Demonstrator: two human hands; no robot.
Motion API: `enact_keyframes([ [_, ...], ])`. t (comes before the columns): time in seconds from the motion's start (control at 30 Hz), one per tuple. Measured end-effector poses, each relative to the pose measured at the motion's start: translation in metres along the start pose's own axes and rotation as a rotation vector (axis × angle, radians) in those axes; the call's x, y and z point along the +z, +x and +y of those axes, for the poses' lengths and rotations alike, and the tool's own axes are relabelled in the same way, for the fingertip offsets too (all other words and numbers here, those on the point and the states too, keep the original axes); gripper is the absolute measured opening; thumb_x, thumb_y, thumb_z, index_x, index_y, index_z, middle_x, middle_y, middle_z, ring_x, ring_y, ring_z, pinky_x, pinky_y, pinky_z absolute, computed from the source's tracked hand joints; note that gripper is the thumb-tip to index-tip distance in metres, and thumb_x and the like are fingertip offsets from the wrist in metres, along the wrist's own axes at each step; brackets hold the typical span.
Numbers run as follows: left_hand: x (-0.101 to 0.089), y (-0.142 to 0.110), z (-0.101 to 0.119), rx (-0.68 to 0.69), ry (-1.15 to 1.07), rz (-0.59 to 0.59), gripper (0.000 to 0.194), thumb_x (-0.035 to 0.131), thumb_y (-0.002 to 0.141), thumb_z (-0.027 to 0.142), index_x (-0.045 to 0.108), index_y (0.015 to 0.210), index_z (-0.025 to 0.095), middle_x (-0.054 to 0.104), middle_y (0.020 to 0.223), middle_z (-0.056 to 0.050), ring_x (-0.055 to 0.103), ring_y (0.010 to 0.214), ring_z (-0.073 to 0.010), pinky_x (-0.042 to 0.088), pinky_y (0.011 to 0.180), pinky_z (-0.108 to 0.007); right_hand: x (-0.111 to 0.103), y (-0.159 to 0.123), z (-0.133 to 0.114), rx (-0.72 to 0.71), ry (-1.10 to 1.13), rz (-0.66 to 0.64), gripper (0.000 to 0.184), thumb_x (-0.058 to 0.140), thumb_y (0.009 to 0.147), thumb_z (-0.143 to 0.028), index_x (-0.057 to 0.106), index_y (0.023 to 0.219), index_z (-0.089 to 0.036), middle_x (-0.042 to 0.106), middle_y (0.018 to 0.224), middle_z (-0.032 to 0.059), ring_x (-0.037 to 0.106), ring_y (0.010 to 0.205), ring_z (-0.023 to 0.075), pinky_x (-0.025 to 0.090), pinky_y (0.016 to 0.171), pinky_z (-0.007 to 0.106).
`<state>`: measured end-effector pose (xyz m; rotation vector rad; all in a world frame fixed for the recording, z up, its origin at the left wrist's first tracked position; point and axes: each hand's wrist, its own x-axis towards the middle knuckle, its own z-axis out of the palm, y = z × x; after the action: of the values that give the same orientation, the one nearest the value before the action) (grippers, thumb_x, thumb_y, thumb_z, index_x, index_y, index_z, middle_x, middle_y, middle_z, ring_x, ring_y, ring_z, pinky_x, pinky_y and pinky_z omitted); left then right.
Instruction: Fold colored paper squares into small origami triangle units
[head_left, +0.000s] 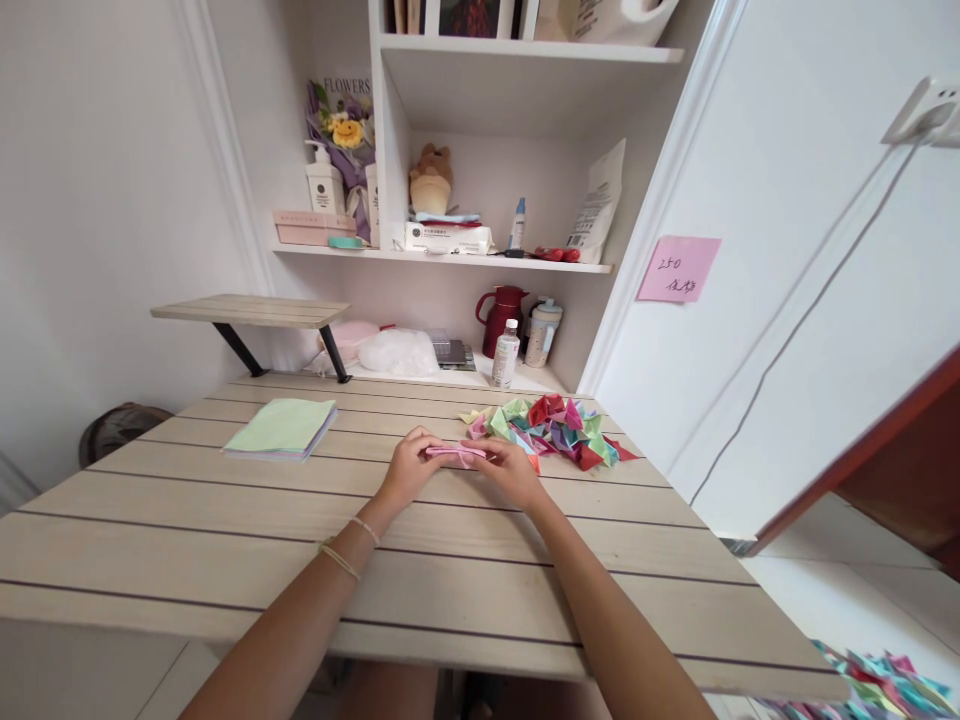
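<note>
Both my hands meet over the middle of the wooden table (225, 520), pinching a folded pink paper strip (455, 453) between them. My left hand (409, 465) grips its left end with fingers curled. On the strip's right end my right hand (511, 470) presses down, fingers closed on it. Just beyond the hands lies a pile of folded coloured paper pieces (559, 430). A stack of square paper sheets (281, 429), green on top, rests to the left.
A small raised shelf (251, 311) stands at the table's back left. Behind it are a red jug (503, 318), a bottle (505, 355) and shelves of items. A pink note (678, 268) sticks on the right wall. More folded pieces (877, 685) lie at lower right.
</note>
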<state>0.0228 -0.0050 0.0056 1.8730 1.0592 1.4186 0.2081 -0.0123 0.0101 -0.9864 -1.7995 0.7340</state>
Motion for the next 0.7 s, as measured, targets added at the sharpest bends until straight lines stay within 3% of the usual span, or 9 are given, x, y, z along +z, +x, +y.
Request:
enact_keyframes([
  [0.13,0.001,0.001,-0.002,-0.001,-0.054,0.002,0.017,0.068,0.062,0.032,0.066,0.072,0.019,0.055,0.074,-0.003,0.053,0.072,-0.0159,0.043,0.066,-0.026,-0.001,-0.001,-0.003,-0.011,-0.051,-0.018,0.030,0.053,0.075,-0.041,0.068,0.093,-0.021,0.068,0.085,0.0047,0.060,0.076,0.0188,0.048,0.067,0.030],
  [0.33,0.007,0.000,-0.010,-0.150,-0.316,0.029,0.042,0.068,0.062,0.028,0.053,0.100,0.017,0.059,0.095,-0.006,0.058,0.089,-0.0188,0.046,0.077,-0.031,0.004,-0.003,0.000,-0.014,-0.169,0.032,0.026,0.052,0.077,-0.037,0.067,0.093,-0.024,0.069,0.079,0.0030,0.062,0.067,0.0186,0.046,0.062,0.029],
  [0.5,0.009,0.001,-0.014,-0.214,-0.316,0.012,0.039,0.068,0.062,0.029,0.053,0.095,0.015,0.062,0.088,-0.007,0.059,0.083,-0.0175,0.047,0.074,-0.029,0.006,-0.006,-0.004,-0.076,-0.321,-0.001,0.025,0.047,0.080,-0.035,0.068,0.087,-0.024,0.068,0.065,0.0026,0.057,0.057,0.0163,0.041,0.057,0.026],
  [0.7,0.008,0.001,-0.016,-0.218,-0.282,-0.042,0.037,0.069,0.061,0.027,0.057,0.093,0.015,0.063,0.089,-0.006,0.058,0.084,-0.0169,0.044,0.077,-0.028,0.004,-0.004,-0.003,-0.071,-0.303,-0.006,0.026,0.044,0.082,-0.032,0.067,0.089,-0.024,0.069,0.080,0.0040,0.059,0.067,0.0183,0.041,0.062,0.027],
])
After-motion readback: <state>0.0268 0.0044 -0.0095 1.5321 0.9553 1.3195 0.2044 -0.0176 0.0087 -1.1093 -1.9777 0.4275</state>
